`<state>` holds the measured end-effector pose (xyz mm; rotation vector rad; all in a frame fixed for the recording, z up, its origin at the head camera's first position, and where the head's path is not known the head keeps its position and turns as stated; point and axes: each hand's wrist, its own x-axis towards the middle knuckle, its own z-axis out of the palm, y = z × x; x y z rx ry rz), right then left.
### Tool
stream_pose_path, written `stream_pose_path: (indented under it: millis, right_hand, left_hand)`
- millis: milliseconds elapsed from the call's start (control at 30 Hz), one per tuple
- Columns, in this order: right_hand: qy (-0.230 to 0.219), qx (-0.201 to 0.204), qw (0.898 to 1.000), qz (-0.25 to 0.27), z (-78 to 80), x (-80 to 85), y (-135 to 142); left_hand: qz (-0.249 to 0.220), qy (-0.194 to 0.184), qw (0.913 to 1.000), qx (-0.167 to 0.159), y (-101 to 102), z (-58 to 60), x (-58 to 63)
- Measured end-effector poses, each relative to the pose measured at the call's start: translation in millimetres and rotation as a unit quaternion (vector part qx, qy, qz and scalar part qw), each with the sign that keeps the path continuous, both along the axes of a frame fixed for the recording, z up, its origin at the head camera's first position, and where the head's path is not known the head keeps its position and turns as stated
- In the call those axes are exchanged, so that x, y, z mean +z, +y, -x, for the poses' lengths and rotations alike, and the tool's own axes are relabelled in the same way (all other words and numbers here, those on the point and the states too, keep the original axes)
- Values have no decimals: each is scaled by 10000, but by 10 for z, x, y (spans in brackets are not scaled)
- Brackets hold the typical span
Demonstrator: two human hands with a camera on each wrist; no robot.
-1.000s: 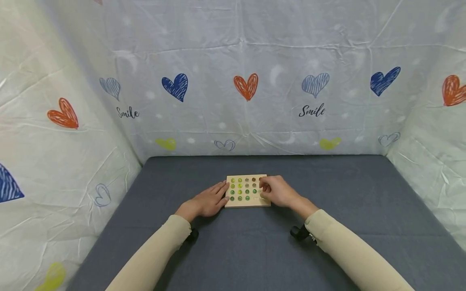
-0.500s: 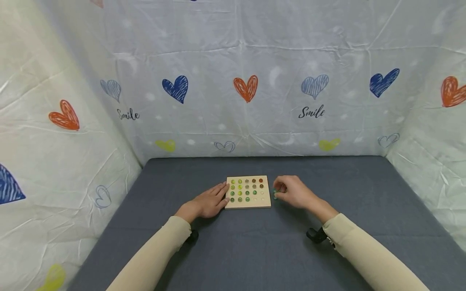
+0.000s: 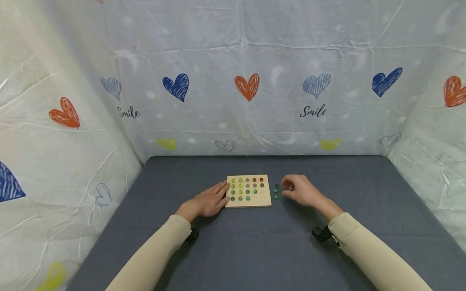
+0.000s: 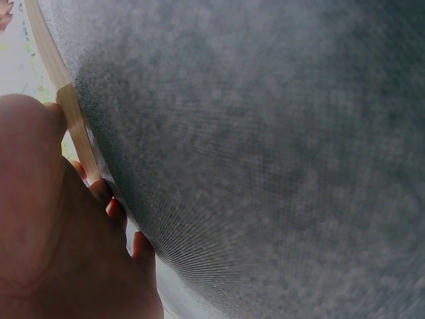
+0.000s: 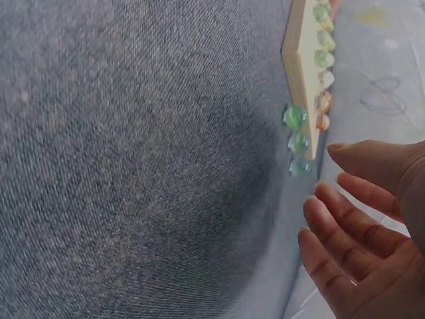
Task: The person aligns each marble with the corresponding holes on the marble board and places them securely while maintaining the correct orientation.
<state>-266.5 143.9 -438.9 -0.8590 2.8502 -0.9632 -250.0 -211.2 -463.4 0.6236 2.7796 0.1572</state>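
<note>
A light wooden board (image 3: 259, 204) with rows of round holes lies on the table. Yellow, green, clear and reddish-brown glass marbles (image 3: 240, 186) fill most holes; the holes at its lower right show no marbles. My left hand (image 3: 208, 201) rests against the board's left edge with fingers and thumb spread. Just off the right edge, three green marbles (image 3: 275, 191) lie in a short line on the cloth. Right beside them is my right hand (image 3: 301, 191). In the right wrist view its fingers (image 5: 340, 249) are loosely bent, apart from the thumb, with nothing between them.
A dark grey cloth covers the table (image 3: 233, 250). Behind it and at both sides hangs a pale curtain (image 3: 276, 117) printed with hearts. Each wrist carries a black camera mount, the right one (image 3: 322, 233) close above the table.
My right hand has moved from over the board's right side to the right of it. Three green marbles now lie on the cloth beside the board. The left hand has stayed put.
</note>
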Motion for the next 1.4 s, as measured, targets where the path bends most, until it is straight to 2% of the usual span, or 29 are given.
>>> stream_pose_path:
  millis: [400, 667, 1233, 1400]
  right_hand:
    - [-106, -226, 9997, 88, 160, -74, 0]
    - [-236, -237, 9994, 62, 250, -157, -80]
    - [-345, -187, 9990, -199, 315, -198, -172]
    - [-462, -258, 9985, -119, 317, -208, -189]
  left_hand:
    - [-23, -12, 10000, 17, 11, -23, 59]
    - [-46, 4, 10000, -10, -1, -3, 10]
    - [4, -35, 10000, 60, 9, 22, -15]
    - [-20, -31, 10000, 76, 6, 22, -21]
